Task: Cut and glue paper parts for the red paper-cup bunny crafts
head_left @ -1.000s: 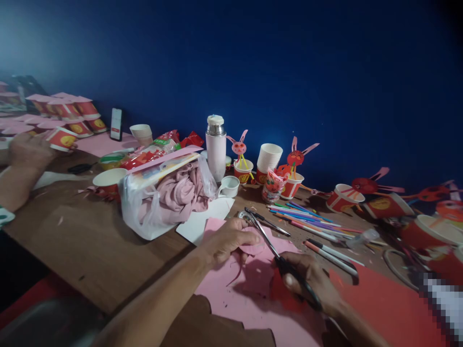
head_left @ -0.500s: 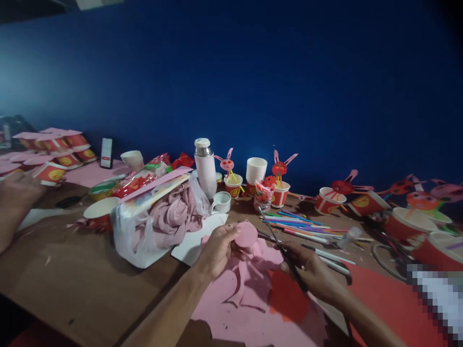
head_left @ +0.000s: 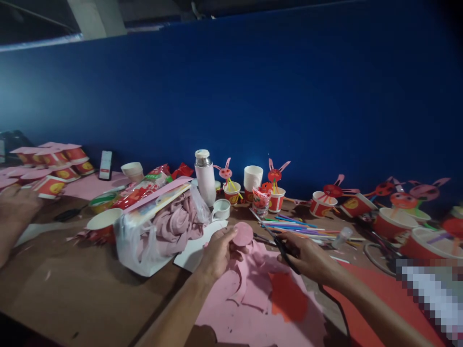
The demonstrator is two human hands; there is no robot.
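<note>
Between the thumb and fingers of my left hand [head_left: 220, 253] is a round pink paper disc [head_left: 243, 234], held upright above the table. My right hand [head_left: 306, 255] grips black-handled scissors [head_left: 285, 253], their blades pointing up and away to the left, apart from the disc. Beneath both hands lie pink paper sheets [head_left: 231, 294] with cut edges and curled offcuts. A piece of red-orange paper [head_left: 288, 296] rests on top of them.
Left of my arm sits a plastic bag [head_left: 135, 255] of pink cloth. Behind stand a thermos [head_left: 205, 178], stacked paper cups [head_left: 252, 177] and rabbit-faced cups [head_left: 277, 198]. Coloured pens [head_left: 292, 224] lie near the scissors. At far left another person's hand [head_left: 20, 207] holds a red cup [head_left: 50, 187].
The view has tilted up slightly, showing more above the blue wall. My right hand and the scissors have shifted a little. The disc stays in my left hand.
</note>
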